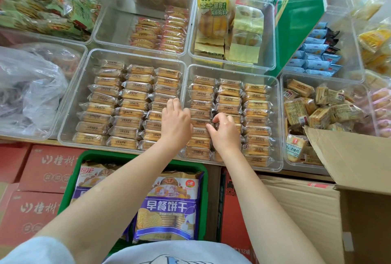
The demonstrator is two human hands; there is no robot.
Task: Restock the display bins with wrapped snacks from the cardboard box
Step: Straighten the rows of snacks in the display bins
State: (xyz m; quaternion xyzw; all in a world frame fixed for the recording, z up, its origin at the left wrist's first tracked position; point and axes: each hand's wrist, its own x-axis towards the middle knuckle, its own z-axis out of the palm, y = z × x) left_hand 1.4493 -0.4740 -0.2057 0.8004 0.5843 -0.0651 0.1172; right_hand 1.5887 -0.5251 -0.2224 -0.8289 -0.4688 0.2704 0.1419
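A wrapped biscuit pack (200,123) in the right clear bin (232,72) is pinched by the right hand (224,131), while the left hand (175,120) rests with relaxed fingers across the rim between both bins. "Breakfast Biscuits" is printed on a purple bag (169,206) below; the cardboard box (359,179) stands open at right.

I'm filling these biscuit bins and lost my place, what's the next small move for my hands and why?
Probably press the packet under your right hand down flat, into the gap in the right bin's middle column. Your fingers curl on it there, while your left hand rests on the neighbouring packets; the other rows lie even.
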